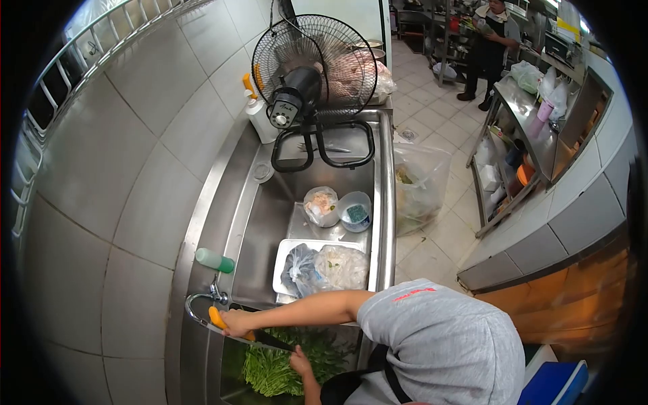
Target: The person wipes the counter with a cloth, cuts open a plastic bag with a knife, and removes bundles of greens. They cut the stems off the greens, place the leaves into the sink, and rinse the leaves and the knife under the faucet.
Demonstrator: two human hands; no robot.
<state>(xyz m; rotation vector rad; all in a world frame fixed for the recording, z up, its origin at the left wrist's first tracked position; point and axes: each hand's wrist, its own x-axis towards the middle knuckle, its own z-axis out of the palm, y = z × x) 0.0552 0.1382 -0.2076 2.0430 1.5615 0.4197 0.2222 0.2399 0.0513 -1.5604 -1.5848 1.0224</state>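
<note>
My right hand (236, 322) is wrapped round the yellow handle (215, 317) of a large knife, beside the tap at the sink's edge. The knife's dark blade (275, 340) slants down to the right over a heap of leafy green stalks (273, 371) in the near sink basin. At the blade's far end is my left hand (301, 362), its fingers closed against the tip. The greens lie below both hands, partly covered by the arms.
A curved tap (196, 305) and a green-and-white bottle (214, 260) stand by the wall. A white tray (278, 270) with bagged food and two bowls sit in the far basin. A black fan (297, 98) stands beyond. At the back is another person (487, 50).
</note>
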